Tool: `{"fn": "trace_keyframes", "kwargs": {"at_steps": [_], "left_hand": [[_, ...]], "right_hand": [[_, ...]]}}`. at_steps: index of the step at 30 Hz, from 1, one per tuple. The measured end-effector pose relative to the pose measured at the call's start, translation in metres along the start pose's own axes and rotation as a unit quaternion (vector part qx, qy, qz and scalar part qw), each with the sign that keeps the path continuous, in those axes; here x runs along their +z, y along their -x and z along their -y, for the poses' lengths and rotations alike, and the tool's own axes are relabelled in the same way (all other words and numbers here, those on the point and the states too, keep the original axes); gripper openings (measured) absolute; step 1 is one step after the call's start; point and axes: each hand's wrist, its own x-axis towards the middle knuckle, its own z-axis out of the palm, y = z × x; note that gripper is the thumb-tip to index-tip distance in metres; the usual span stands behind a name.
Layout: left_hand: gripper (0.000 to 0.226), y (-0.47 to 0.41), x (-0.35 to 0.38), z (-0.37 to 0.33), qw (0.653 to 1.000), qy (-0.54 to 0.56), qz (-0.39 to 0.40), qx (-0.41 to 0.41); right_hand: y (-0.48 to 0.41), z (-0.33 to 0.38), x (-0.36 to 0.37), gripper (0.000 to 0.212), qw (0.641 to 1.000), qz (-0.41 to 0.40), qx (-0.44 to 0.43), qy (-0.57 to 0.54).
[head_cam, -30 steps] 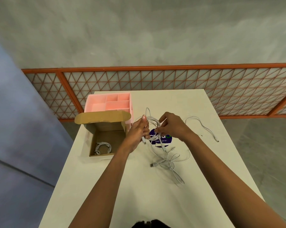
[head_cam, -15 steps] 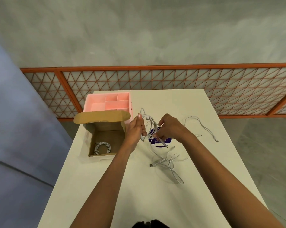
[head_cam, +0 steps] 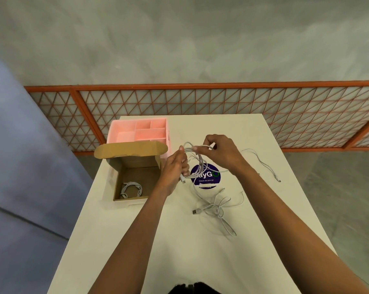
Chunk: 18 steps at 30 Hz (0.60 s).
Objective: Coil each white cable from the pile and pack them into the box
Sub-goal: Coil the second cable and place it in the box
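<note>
While left hand and right hand pinch looped cable, pink tray behind box, loose cables nearby.

box: left side of the worktop
tray: just behind the box
coil: in the box, near-left part
sticker: on the worktop, right of the box
held cable: in left grip and right grip, above the sticker
pile: nearer than the sticker
loose cable: far right, apart from the pile
railing: beyond the worktop
</note>
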Motion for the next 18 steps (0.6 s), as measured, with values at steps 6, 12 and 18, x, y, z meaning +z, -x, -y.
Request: {"fn": "trace_keyframes", "kwargs": {"at_steps": [6, 12, 18], "left_hand": [[0.038, 0.002, 0.002, 0.001, 1.0, -0.016, -0.01, -0.005], [0.03, 0.008, 0.003, 0.009, 0.999, -0.043, -0.001, 0.002], [0.034, 0.011, 0.007, 0.017, 0.993, -0.116, -0.014, 0.034]], "right_hand": [[0.001, -0.001, 0.009, 0.033, 0.999, 0.018, -0.05, -0.009], [0.001, 0.01, 0.002, 0.021, 0.958, 0.121, -0.015, -0.261], [0.001, 0.014, -0.01, 0.026, 0.935, 0.136, 0.002, -0.327]]}}
